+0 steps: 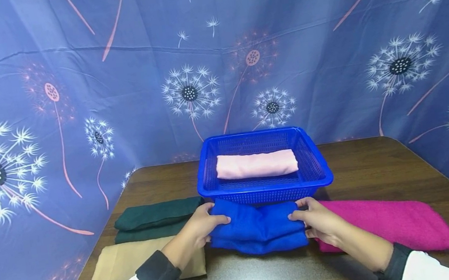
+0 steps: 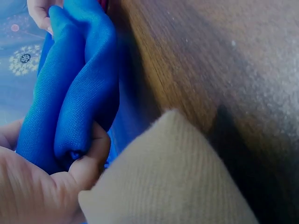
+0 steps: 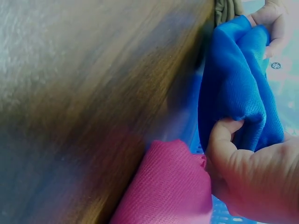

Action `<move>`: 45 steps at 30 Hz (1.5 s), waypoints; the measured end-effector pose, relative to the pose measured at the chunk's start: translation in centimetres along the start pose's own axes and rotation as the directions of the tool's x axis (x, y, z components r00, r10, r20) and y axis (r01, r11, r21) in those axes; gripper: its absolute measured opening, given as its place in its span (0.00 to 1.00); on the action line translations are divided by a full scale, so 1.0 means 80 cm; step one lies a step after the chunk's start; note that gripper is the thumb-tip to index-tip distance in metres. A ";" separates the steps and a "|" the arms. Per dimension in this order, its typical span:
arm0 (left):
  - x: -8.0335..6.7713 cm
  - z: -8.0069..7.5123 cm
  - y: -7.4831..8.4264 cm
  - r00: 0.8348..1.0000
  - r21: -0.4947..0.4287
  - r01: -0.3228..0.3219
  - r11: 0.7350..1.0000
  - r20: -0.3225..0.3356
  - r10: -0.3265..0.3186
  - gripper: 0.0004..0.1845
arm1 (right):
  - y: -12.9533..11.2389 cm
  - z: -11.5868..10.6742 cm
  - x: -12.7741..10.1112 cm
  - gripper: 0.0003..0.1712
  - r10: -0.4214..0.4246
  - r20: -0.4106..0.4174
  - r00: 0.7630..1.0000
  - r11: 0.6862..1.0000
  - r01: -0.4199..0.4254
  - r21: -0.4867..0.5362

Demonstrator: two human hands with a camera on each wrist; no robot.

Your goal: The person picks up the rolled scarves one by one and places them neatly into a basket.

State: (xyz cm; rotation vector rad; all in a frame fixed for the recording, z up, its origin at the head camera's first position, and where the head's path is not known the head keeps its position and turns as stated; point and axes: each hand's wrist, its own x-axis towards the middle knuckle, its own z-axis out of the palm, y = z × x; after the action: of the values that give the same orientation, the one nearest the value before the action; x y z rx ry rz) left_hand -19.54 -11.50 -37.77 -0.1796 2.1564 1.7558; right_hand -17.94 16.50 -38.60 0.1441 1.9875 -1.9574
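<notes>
Both hands grip a folded blue cloth (image 1: 259, 224) by its two ends, close in front of the blue basket (image 1: 266, 195). My left hand (image 1: 205, 223) pinches the left end, thumb on top; my right hand (image 1: 314, 217) pinches the right end in the same way. In the left wrist view the cloth (image 2: 79, 88) shows its thick folded layers, with the left fingers curled round its end. From the right wrist view, the right thumb and fingers hold the near end of the cloth (image 3: 238, 88). A rolled pale pink cloth (image 1: 256, 164) lies inside the basket.
Left of the blue cloth lie a folded dark green cloth (image 1: 154, 217) and, nearer, a beige cloth (image 1: 126, 264). A magenta cloth (image 1: 388, 223) lies at the right, beside the right forearm. Behind the wooden table (image 1: 368, 160) hangs a blue dandelion-print curtain (image 1: 217, 43).
</notes>
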 end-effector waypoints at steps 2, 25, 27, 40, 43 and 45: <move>-0.002 0.000 0.001 1.000 -0.017 -0.005 1.000 0.008 0.005 0.42 | -0.001 -0.001 -0.002 0.33 0.001 -0.004 1.000 1.000 -0.001 0.001; -0.028 -0.002 0.014 0.998 -0.079 -0.005 0.997 0.062 0.010 0.37 | -0.014 -0.008 -0.022 0.34 -0.029 0.081 0.996 0.999 0.025 0.046; -0.030 -0.003 0.015 0.998 -0.087 -0.005 0.996 0.069 0.010 0.37 | -0.016 -0.009 -0.025 0.34 -0.033 0.090 0.995 0.998 0.029 0.053; -0.042 -0.005 0.025 0.996 -0.125 -0.017 0.992 0.082 0.027 0.39 | -0.030 -0.014 -0.040 0.36 -0.043 0.140 0.989 0.997 0.034 0.066; -0.043 -0.006 0.025 0.996 -0.124 -0.017 0.992 0.083 0.028 0.40 | -0.033 -0.014 -0.042 0.36 -0.039 0.144 0.989 0.998 0.033 0.048; -0.044 -0.007 0.026 0.996 -0.124 -0.018 0.992 0.084 0.028 0.41 | -0.035 -0.015 -0.043 0.35 -0.036 0.146 0.989 0.999 0.030 0.042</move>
State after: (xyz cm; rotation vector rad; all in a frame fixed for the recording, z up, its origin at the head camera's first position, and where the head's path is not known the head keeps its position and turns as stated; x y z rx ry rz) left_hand -17.04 -11.98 -34.58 -0.1087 2.0000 1.8754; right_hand -15.78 18.11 -34.89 -0.0235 1.8690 -1.9686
